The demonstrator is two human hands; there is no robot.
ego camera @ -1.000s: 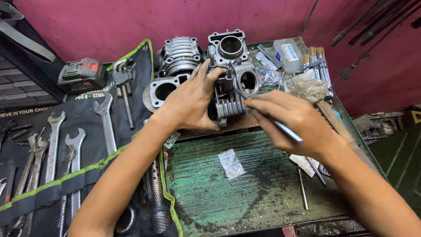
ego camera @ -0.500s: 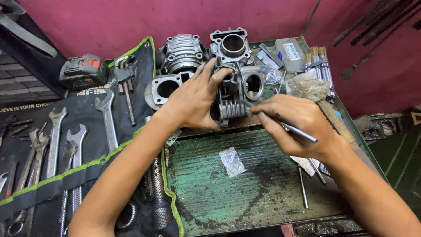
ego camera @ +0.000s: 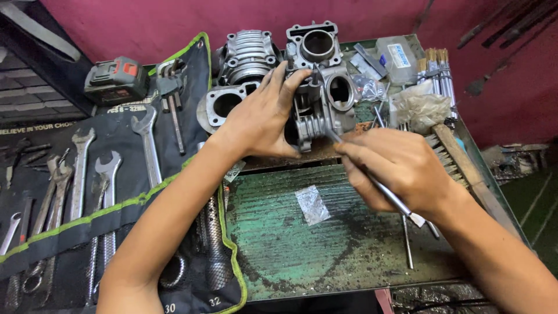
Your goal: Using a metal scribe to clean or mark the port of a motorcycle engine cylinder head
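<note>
The left hand grips a grey cast-metal engine head, its fingers spread and curled over the casting's 9 o'clock side, the thumb low at about 6 o'clock and the fingertips hooked over the top edge near 11 o'clock. The casting sits just past the far edge of the green worktop, toward 12 o'clock from the person, tilted in the grip so that a round port faces the camera on its 3 o'clock side.

The right hand is closed around a thin metal rod tool, pinched between thumb and fingers. The tool's tip reaches toward 10 o'clock and meets the lower part of the engine head beside the ribbed section; whether it goes inside an opening cannot be told.

The engine head is dull silver aluminium with short cooling fins at its bottom, a dark cavity in the middle and a stud standing up from the top.

At 12 o'clock from it stand a finned cylinder and a square cylinder block with a round bore. At 9 o'clock lies a black tool roll with green edging, full of wrenches. A wooden-handled brush lies at 3 o'clock. A small clear plastic bag lies on the worktop at 6 o'clock.
</note>
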